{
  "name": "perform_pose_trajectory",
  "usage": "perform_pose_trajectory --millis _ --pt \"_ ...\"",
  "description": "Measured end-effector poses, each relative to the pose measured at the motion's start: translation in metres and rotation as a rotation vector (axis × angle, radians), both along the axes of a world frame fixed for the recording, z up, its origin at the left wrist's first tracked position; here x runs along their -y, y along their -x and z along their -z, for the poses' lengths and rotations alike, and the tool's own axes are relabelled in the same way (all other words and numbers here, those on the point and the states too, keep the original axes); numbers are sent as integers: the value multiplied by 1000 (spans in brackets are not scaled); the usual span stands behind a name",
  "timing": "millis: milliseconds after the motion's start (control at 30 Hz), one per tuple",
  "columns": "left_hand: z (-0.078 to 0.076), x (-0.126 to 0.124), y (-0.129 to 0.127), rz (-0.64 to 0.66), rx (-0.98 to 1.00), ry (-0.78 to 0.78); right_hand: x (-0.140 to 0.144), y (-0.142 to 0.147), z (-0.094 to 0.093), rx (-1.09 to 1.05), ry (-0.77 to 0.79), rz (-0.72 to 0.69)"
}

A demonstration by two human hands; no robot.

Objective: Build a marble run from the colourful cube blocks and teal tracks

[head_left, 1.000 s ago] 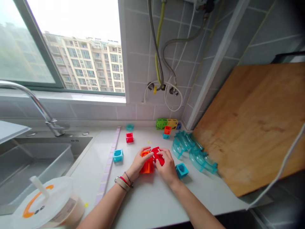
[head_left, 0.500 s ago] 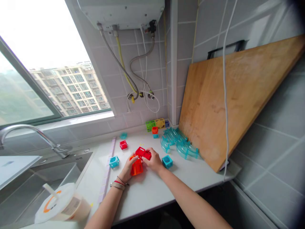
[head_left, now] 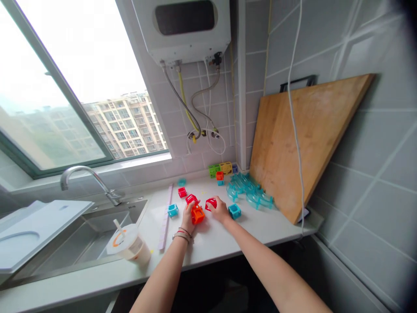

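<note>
Orange block in left hand, red piece in right

Orange toy block gripped by left hand, fingers curled around it on the white countertop. Red piece pinched in right hand, just beside the block; a second red piece touching the block's top. Blue cube just right of that hand, another blue cube left. Farther out: clear teal track curves, leaning wooden cutting board, lidded drink cup by the sink.

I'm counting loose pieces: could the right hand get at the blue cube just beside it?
Probably yes. The right hand lies just left of the blue cube, with nothing between them, though its fingers are closed on a red piece.
</note>
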State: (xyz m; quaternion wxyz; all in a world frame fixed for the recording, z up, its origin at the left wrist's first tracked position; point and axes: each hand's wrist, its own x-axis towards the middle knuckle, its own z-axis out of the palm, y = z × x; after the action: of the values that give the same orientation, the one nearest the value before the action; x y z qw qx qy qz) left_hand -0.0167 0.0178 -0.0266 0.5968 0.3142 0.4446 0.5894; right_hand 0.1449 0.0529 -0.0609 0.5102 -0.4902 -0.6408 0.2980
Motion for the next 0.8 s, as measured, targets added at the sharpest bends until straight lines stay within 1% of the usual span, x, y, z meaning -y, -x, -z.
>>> perform_pose_trajectory --millis 67,133,233,300,367,433,500,567,600,667,733,800 --pt "2 -1 -1 -68 -5 -46 10 -1 -4 -11 -32 2" --pt "4 -3 -2 -109 -15 -76 27 -4 -7 -50 -75 -8" --pt "7 -5 -4 -126 -21 -96 64 -13 -9 -84 -133 -72" --pt "8 -5 -4 -122 -16 -102 92 -25 -8 -76 -161 -90" --pt "9 -5 -4 -119 -4 -105 116 -42 -5 -44 -180 -27" --pt "9 -6 -3 -118 12 -103 130 -64 0 5 -188 121" --pt "9 -7 -1 -109 32 -97 132 -89 5 55 -180 308" --pt "9 -9 0 -101 53 -91 126 -112 11 100 -144 431" --pt "9 -10 1 -100 63 -90 121 -122 13 129 -121 452" --pt "10 -11 2 -106 78 -89 112 -135 16 195 -72 435" --pt "11 -12 2 -113 86 -90 106 -138 17 265 -24 407" --pt "13 -12 2 -113 90 -93 102 -134 16 333 18 409"
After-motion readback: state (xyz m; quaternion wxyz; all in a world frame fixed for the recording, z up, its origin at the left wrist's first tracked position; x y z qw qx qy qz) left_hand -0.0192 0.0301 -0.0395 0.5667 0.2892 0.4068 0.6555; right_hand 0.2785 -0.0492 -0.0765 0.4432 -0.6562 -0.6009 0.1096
